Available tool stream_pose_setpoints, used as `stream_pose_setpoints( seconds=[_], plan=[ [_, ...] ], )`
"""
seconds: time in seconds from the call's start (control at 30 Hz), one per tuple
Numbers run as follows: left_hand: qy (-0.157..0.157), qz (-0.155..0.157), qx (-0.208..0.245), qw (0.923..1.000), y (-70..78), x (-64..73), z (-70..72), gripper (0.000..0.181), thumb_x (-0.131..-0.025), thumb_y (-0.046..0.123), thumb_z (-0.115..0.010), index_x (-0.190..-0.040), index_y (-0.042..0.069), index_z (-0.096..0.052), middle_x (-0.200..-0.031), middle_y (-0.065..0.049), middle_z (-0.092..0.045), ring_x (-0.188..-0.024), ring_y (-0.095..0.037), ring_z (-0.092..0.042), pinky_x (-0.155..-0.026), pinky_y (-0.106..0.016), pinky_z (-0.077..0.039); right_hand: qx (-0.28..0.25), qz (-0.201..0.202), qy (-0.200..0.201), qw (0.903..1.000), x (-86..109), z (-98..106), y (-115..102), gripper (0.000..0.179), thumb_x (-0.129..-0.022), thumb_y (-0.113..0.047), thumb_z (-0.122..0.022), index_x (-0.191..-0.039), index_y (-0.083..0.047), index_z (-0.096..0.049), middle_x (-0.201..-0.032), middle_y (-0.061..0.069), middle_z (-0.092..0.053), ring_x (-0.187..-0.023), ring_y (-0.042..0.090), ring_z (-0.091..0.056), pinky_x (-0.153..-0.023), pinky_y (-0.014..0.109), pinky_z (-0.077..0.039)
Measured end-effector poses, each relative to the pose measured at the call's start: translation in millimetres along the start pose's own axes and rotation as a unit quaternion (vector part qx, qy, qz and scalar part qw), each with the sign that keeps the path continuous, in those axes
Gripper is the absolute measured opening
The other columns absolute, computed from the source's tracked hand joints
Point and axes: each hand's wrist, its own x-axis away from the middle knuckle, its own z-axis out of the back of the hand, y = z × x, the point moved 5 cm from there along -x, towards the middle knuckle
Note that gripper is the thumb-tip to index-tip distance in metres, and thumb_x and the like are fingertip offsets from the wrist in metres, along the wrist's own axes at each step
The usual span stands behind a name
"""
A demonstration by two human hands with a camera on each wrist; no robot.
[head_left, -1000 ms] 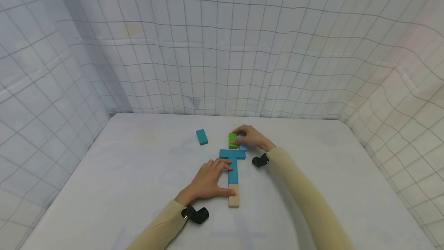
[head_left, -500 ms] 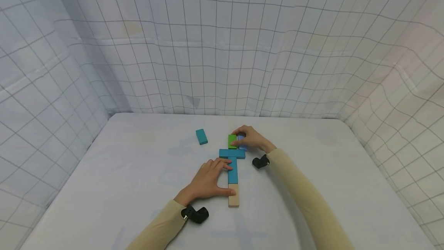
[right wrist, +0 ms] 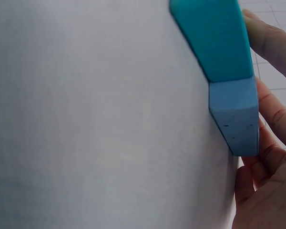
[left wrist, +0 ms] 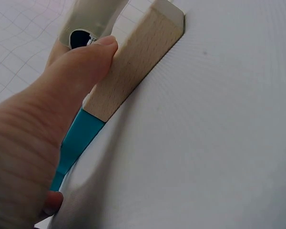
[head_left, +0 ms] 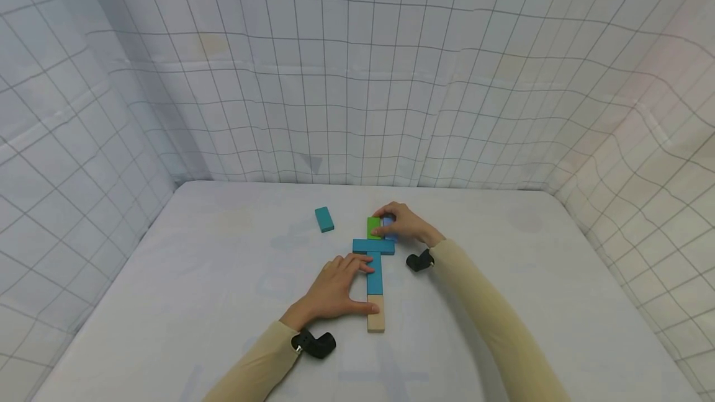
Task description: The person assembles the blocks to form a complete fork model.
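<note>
In the head view, rectangular blocks form a T-like layout. A wooden block [head_left: 376,321] lies nearest, touching a blue upright block [head_left: 375,284], with a blue crosswise block [head_left: 382,247] beyond. My left hand [head_left: 335,290] spans their left side, its thumb resting on the wooden block and its fingertips on the upright blue one. My right hand [head_left: 408,222] holds a green block [head_left: 373,224], index finger at the far end and thumb on top. A light blue block [right wrist: 234,119] stands beside the green one, partly hidden by the right hand in the head view.
A lone teal block [head_left: 324,219] lies at an angle on the white table [head_left: 195,303], left of the green block. White grid-patterned curtains [head_left: 335,79] enclose the far side and both flanks.
The green block has shifted slightly nearer, up to the crosswise blue block, with the right hand. My left hand stays where it was.
</note>
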Motion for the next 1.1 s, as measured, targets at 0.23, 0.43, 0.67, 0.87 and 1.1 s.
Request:
stream_pose_setpoints(
  seconds=[0.23,0.43,0.67,0.87,1.1],
  plan=[
    [0.005,-0.005,0.005,1.0,1.0,0.2,0.5,0.074,-0.072,0.074,-0.061,-0.125,0.023,-0.053,-0.14,0.01,-0.038,-0.112,-0.015,-0.041,-0.088,-0.036,-0.036,0.0,-0.005,0.001,1.0,1.5,-0.4,0.3,0.043,-0.078,-0.029,-0.079,-0.115,-0.01,-0.067,-0.114,0.002,-0.056,-0.107,0.02,-0.046,-0.096,0.04,-0.034],
    [0.008,-0.007,0.006,0.9999,1.9,0.9,1.7,0.073,-0.072,0.074,-0.061,-0.125,0.023,-0.053,-0.139,0.01,-0.038,-0.112,-0.015,-0.041,-0.088,-0.036,-0.036,0.015,-0.001,0.007,0.9999,2.2,-1.5,-0.3,0.043,-0.078,-0.031,-0.079,-0.115,-0.011,-0.068,-0.115,0.001,-0.057,-0.11,0.019,-0.046,-0.099,0.04,-0.033],
    [0.006,-0.007,0.007,0.9999,2.2,1.0,2.3,0.072,-0.072,0.073,-0.062,-0.125,0.024,-0.054,-0.14,0.01,-0.038,-0.112,-0.015,-0.041,-0.089,-0.036,-0.036,0.03,0.007,0.002,0.9995,5.5,-1.8,-1.8,0.05,-0.081,-0.032,-0.077,-0.124,-0.01,-0.064,-0.121,0.005,-0.054,-0.112,0.021,-0.046,-0.099,0.04,-0.035],
    [0.004,-0.007,0.009,0.9999,2.5,1.0,2.5,0.072,-0.073,0.072,-0.062,-0.125,0.023,-0.054,-0.14,0.009,-0.038,-0.112,-0.015,-0.041,-0.089,-0.037,-0.036,0.035,-0.01,-0.008,0.9993,11.6,-0.2,0.9,0.063,-0.083,-0.039,-0.073,-0.137,-0.015,-0.052,-0.134,0.006,-0.048,-0.124,0.022,-0.042,-0.103,0.041,-0.031],
    [0.004,-0.009,0.004,0.9999,2.8,1.6,3.0,0.071,-0.073,0.071,-0.063,-0.125,0.023,-0.054,-0.14,0.009,-0.038,-0.111,-0.016,-0.042,-0.089,-0.036,-0.036,0.03,-0.002,-0.01,0.9995,21.6,-0.2,3.1,0.062,-0.085,-0.039,-0.071,-0.139,-0.018,-0.05,-0.142,0.005,-0.043,-0.133,0.023,-0.034,-0.107,0.042,-0.026]
  ],
)
